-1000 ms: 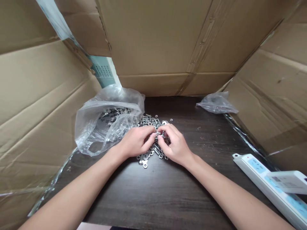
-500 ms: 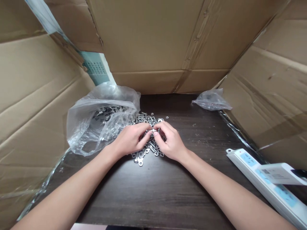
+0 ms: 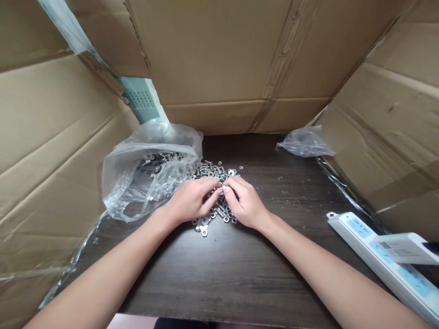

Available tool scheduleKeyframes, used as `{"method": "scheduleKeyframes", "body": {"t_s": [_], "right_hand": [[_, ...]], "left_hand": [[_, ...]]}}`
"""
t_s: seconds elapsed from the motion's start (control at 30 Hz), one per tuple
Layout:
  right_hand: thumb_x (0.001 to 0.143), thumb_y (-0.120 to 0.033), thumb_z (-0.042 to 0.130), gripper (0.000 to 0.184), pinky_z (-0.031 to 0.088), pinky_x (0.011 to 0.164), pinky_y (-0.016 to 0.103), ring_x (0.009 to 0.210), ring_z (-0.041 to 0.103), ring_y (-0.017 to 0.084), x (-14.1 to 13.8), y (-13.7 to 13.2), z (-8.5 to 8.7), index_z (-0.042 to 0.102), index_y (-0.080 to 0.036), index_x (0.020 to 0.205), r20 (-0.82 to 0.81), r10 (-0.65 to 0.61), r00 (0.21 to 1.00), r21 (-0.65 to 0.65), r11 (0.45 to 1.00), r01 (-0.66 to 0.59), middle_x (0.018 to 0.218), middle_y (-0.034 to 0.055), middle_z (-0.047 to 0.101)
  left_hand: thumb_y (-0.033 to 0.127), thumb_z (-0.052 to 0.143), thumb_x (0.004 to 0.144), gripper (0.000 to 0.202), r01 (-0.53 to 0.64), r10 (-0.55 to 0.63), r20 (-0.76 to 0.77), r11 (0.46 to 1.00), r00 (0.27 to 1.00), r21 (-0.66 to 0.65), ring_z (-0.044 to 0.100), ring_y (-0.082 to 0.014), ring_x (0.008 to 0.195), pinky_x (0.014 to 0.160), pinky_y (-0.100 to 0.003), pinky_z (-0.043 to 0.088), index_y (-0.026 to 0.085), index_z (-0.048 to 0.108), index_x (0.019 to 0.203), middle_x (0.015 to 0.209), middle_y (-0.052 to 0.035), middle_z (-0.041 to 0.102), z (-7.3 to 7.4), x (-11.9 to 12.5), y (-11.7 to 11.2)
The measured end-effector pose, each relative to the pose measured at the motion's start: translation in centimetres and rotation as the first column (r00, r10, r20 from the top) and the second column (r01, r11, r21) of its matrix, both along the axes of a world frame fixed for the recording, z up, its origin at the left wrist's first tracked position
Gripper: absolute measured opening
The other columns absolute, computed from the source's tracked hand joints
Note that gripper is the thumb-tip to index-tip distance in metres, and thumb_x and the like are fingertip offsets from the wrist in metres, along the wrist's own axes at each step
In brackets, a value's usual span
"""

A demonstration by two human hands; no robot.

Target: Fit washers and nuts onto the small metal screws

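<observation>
My left hand (image 3: pixel 194 197) and my right hand (image 3: pixel 246 202) meet fingertip to fingertip above a heap of loose metal bolts, nuts and washers (image 3: pixel 219 211). Both are closed in a pinch of thumb and fingers. Between the tips shows a sliver of a small shiny bolt (image 3: pixel 222 187), held from both sides. Fingers cover most of it, and whether a nut sits on it I cannot tell. A clear plastic bag (image 3: pixel 115 183) lies open just left of the heap, with many more bolts (image 3: pixel 163 158) inside.
A smaller clear bag (image 3: pixel 305 142) lies at the back right of the dark table (image 3: pixel 219 274). A white power strip (image 3: pixel 377 265) with a white plug-in block (image 3: pixel 408 246) runs along the right. Cardboard walls (image 3: pixel 219 55) enclose the back and both sides.
The fingertips have drawn closer together, hiding more of the bolt. The whole view has shifted slightly, moving the scene a little to the right.
</observation>
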State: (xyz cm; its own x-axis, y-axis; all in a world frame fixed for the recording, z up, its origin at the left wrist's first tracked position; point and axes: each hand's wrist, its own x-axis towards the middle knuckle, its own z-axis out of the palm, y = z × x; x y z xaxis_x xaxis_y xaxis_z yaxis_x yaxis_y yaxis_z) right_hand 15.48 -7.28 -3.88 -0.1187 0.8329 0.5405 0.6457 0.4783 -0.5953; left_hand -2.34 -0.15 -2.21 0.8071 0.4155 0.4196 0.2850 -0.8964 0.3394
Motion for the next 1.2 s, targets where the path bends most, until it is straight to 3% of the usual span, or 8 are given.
{"method": "scheduleKeyframes", "body": {"t_s": [0.47, 0.87, 1.2], "right_hand": [[0.099, -0.023, 0.039, 0.027, 0.038, 0.067, 0.031, 0.071, 0.049, 0.017, 0.14, -0.22, 0.17, 0.044, -0.021, 0.073, -0.068, -0.02, 0.998, -0.098, 0.995, 0.013, 0.072, 0.002, 0.052], [0.098, -0.024, 0.041, 0.031, 0.034, 0.066, 0.032, 0.067, 0.047, 0.017, 0.13, -0.12, 0.01, 0.039, -0.021, 0.068, -0.029, -0.065, 0.997, -0.113, 0.992, 0.061, 0.066, 0.0004, 0.05], [0.101, -0.026, 0.038, 0.032, 0.034, 0.068, 0.032, 0.067, 0.047, 0.016, -0.04, -0.1, 0.07, 0.04, -0.021, 0.069, -0.03, -0.077, 0.997, -0.08, 0.994, 0.075, 0.067, 0.0007, 0.051]], "left_hand": [[0.028, 0.046, 0.1, 0.021, -0.012, 0.012, 0.004, 0.997, 1.0, 0.072, 0.056, -0.0124, 0.065, 0.06, -0.026, 0.04, 0.016, 0.063, 0.098, 0.081, -0.0021, 0.064, -0.16, 0.09, -0.02], [0.03, 0.048, 0.1, 0.023, -0.02, 0.021, -0.006, 0.991, 1.0, 0.133, 0.056, -0.0122, 0.062, 0.057, -0.024, 0.038, 0.015, 0.065, 0.096, 0.071, -0.0012, 0.061, -0.33, 0.0, 0.19], [0.029, 0.048, 0.1, 0.022, -0.003, 0.004, -0.004, 0.984, 1.0, 0.18, 0.06, -0.0154, 0.067, 0.061, -0.027, 0.043, 0.015, 0.064, 0.094, 0.077, -0.0031, 0.065, -0.07, -0.03, 0.24]]}}
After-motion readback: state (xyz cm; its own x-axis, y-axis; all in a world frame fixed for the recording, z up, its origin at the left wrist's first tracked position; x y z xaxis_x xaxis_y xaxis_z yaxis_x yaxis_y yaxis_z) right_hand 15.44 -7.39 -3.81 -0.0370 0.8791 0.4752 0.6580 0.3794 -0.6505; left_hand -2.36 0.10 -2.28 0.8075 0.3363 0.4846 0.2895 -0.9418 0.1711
